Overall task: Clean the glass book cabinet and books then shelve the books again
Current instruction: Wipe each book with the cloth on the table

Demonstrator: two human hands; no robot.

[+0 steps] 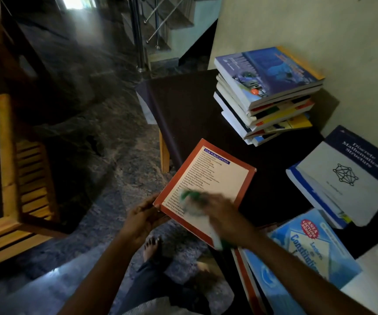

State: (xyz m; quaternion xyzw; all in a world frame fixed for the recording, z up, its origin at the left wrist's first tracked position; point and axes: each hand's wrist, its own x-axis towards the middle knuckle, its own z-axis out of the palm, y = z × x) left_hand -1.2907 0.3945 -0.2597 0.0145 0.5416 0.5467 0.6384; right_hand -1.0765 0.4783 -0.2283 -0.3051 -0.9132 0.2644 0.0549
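Dark table (194,105), book stack (267,94) by wall. Over near edge, tilted: red-bordered book (217,178). Left hand (141,214) gripping its corner; right hand (219,212) blurred on green-white cloth (189,196), grip unclear. Wiping cover; next likely flip, wipe other side.

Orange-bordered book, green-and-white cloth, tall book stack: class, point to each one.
Orange-bordered book (217,173): head view, cream back cover.
Green-and-white cloth (186,195): head view, green upper edge.
Tall book stack (272,71): head view, top blue cover.
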